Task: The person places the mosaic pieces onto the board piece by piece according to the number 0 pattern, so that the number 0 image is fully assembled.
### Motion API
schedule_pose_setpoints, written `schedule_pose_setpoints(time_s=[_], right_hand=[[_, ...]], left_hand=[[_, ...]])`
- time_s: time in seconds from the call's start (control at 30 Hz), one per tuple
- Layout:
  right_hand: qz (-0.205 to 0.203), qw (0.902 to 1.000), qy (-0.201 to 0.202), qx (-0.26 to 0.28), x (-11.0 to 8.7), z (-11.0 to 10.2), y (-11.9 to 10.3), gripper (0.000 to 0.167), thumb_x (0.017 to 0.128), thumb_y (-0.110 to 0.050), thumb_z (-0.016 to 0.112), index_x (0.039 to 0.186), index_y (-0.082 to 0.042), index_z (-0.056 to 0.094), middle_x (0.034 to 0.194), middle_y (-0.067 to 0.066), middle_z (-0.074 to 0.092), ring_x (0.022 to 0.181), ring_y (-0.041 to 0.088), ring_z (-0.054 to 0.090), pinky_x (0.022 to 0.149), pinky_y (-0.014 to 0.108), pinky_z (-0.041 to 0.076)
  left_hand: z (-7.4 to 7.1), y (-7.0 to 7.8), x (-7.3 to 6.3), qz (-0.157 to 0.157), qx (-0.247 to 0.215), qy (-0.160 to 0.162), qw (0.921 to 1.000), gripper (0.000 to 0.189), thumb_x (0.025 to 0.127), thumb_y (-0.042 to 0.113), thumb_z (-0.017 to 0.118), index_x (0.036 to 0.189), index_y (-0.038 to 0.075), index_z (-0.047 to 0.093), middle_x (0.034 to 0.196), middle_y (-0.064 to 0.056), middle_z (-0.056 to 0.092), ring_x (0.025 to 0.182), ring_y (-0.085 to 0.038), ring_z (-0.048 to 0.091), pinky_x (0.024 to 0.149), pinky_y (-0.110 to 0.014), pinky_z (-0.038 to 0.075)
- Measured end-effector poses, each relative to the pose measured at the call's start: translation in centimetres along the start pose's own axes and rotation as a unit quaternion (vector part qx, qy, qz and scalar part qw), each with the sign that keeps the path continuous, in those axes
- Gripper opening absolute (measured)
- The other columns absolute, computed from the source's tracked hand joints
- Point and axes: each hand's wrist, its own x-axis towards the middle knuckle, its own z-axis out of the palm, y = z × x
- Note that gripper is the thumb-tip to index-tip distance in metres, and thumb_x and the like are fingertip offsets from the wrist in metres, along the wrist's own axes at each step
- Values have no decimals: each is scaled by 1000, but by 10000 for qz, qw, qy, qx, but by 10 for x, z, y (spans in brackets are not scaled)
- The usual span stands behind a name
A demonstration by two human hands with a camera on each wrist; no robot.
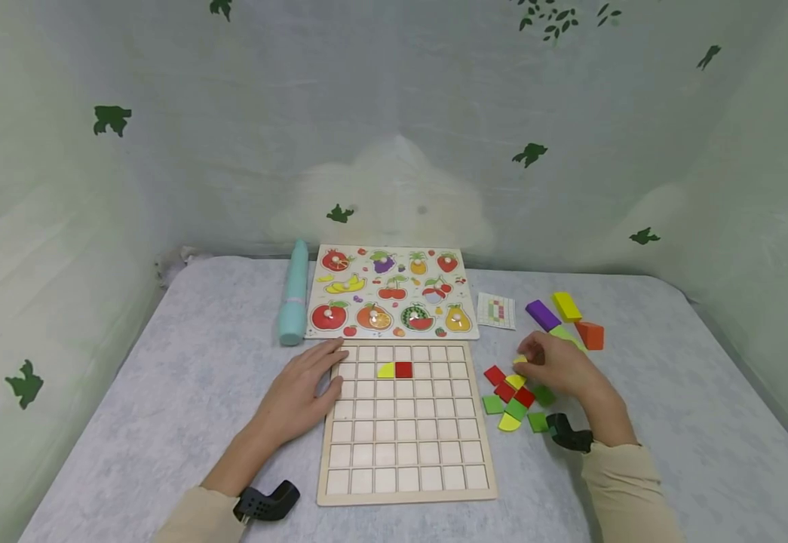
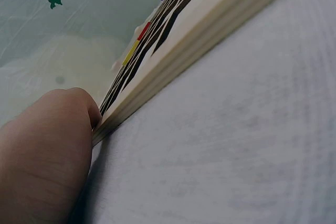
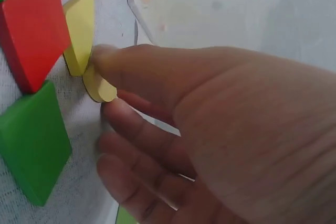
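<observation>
A wooden grid board (image 1: 406, 499) lies in the middle, holding a yellow quarter-round tile (image 1: 386, 370) and a red square tile (image 1: 403, 369) side by side in its second row. My left hand (image 1: 302, 394) rests along the board's upper left edge, fingers extended and fingertips on the frame. To the right of the board, my right hand (image 1: 563, 367) pinches a small yellow tile (image 3: 96, 86) between thumb and index finger, low over the cloth. Right beside it lies another yellow tile (image 3: 80, 32), with a red tile (image 3: 35, 30) and a green tile (image 3: 35, 141) near.
Several loose red, green and yellow tiles (image 1: 493, 405) lie right of the board. Purple (image 1: 543, 315), yellow (image 1: 566, 307) and orange blocks (image 1: 591, 335) stand farther back. Behind the board are a fruit puzzle (image 1: 394, 302), a teal rolled object (image 1: 293, 294) and a small pattern card (image 1: 496, 311).
</observation>
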Motion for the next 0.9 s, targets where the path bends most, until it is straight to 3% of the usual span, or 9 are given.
schedule_pose_setpoints(time_s=[0.4,0.77,0.9], right_hand=[[-299,9995,74,-111,3,4,-9,30,94,-22,75,119,-6,69,106,8,71,97,24,65,80,37,61],[-1340,9901,409,118,3,15,-36,28,95,-17,74,121,-7,69,114,8,70,100,23,67,88,42,61],[-1643,9853,402,262,0,23,-52,27,95,-15,74,121,-8,68,115,6,69,98,20,65,86,38,60]], left_hand=[[1,-1,0,54,-40,43,10000,45,98,21,65,141,7,63,157,-9,51,147,-30,45,119,-56,37],[2,-1,1,125,66,148,9998,45,96,18,66,139,5,64,155,-12,53,144,-33,47,116,-58,39],[2,-1,1,103,59,120,9999,45,96,18,66,139,5,64,155,-12,52,145,-33,47,116,-58,39]])
